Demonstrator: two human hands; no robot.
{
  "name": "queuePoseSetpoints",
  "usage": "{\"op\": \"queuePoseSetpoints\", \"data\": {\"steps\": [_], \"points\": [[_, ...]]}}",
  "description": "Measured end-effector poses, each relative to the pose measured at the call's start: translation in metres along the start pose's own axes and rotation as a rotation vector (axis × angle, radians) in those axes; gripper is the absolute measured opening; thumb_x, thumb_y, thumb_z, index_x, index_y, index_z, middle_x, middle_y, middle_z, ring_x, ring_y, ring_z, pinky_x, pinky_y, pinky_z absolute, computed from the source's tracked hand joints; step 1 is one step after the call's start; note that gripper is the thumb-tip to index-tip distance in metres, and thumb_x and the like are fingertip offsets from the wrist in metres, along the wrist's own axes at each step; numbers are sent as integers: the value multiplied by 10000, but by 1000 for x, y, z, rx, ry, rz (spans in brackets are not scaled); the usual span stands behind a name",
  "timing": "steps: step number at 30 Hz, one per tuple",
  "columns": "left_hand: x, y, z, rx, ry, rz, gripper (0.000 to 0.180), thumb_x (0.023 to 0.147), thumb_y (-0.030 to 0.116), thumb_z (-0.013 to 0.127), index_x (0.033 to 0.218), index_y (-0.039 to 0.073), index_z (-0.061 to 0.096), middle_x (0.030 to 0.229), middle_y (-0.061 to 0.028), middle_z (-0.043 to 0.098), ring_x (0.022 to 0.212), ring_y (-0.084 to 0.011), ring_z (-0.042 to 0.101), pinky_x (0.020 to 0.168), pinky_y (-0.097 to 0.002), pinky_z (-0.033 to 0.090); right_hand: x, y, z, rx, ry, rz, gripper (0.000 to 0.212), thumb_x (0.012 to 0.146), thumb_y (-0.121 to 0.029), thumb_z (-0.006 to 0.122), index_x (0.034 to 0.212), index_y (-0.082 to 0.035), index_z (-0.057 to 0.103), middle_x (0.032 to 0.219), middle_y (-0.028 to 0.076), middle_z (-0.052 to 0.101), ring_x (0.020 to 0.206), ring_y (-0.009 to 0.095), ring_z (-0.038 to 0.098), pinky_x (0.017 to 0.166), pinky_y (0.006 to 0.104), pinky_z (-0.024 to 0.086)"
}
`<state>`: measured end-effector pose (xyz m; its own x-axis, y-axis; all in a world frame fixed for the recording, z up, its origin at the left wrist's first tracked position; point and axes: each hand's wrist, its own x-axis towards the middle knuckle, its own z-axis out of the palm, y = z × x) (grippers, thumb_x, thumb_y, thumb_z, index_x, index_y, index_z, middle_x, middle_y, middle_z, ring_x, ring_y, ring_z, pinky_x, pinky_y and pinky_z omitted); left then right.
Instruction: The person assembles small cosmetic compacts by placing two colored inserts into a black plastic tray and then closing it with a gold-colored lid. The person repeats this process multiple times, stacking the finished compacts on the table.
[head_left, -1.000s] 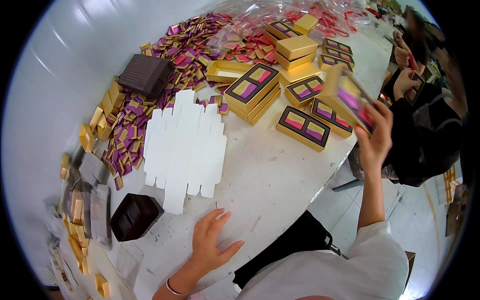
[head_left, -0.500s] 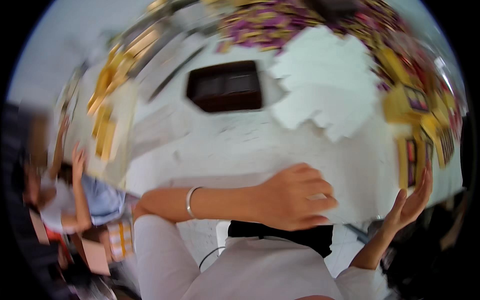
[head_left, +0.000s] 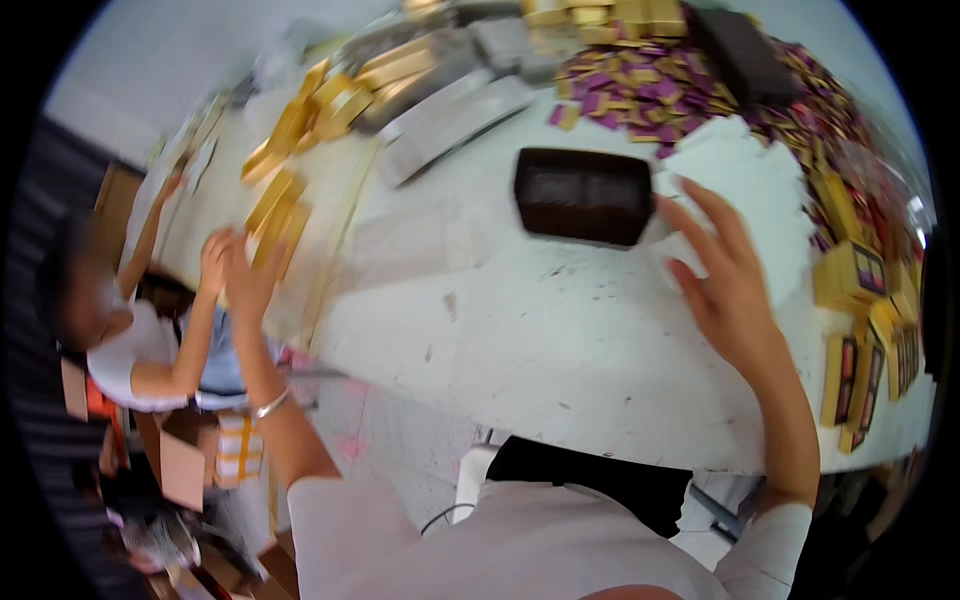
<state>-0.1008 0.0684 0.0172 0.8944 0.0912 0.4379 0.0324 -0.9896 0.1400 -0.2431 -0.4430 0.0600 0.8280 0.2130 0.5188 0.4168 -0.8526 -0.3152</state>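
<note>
My right hand (head_left: 725,275) reaches over the table with fingers apart and holds nothing. Its fingertips come close to the right end of a dark brown rectangular tray (head_left: 585,197), over the edge of a pile of white sheets (head_left: 745,165); whether they touch the tray I cannot tell. Out to the left, my left hand (head_left: 250,285), with a silver bangle on its wrist, is raised with fingers spread. It is beside narrow gold boxes (head_left: 278,225) and, in the picture, partly overlaps a co-worker's hand (head_left: 213,262).
Small purple and gold wrapped pieces (head_left: 640,95) are heaped at the back, with a dark tray (head_left: 740,55) among them. Gold boxes with dark windows (head_left: 850,275) stand at right. Grey-white trays (head_left: 455,125) lie at back left. A co-worker (head_left: 130,340) sits at left.
My left arm has swung from across my body out to the left. My right hand has moved from the right-hand boxes toward the brown tray. The view has shifted left.
</note>
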Motion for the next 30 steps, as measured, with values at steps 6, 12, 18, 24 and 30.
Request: {"op": "queuePoseSetpoints", "data": {"steps": [6, 12, 18, 24, 30], "points": [[-29, -46, -1, -512, -313, -351, 525, 791, 240, 695, 1188, -9, 460, 914, -112, 591, 723, -177, 590, 611, -276, 483, 39, 17, 56, 11, -25, -158, 53, 746, -68, 598, 739, -38, 555, 817, 104, 513, 772, 280, 562, 667, 394, 464], [-10, -115, 34, -445, -15, -34, 509, 822, 121, 641, 1267, 3, 425, 1035, -122, 584, 902, -174, 562, 766, -277, 458, 47, 14, 37, 149, -123, 26, 44, 700, 19, 588, 687, 1, 550, 851, 135, 523, 849, 325, 550, 690, 403, 462], [-19, -13, -54, -930, -120, -98, 526, 821, 48, 629, 1297, 24, 407, 1227, -89, 486, 1079, -172, 495, 919, -288, 401, 54, 37, 41, 323, 205, -45, 133, 743, -74, 660, 765, 19, 568, 832, 146, 550, 781, 336, 546, 682, 407, 452], [-106, 228, -59, -1107, -657, 401, 676, 637, 94, 808, 1215, 85, 460, 1160, -39, 512, 1055, -173, 528, 841, -298, 456, 2, 48, -50, 1031, 108, 341, 209, 891, -296, 576, 857, -91, 597, 762, -38, 530, 650, 58, 463, 557, 212, 353], [-149, 333, -14, -826, -857, 764, 650, 660, 143, 794, 1206, 73, 449, 988, -52, 552, 806, -157, 519, 690, -281, 449, -98, 43, -85, 863, -247, 966, 352, 837, -500, 588, 867, -162, 495, 695, -57, 466, 651, 33, 393, 518, 187, 260]]}}
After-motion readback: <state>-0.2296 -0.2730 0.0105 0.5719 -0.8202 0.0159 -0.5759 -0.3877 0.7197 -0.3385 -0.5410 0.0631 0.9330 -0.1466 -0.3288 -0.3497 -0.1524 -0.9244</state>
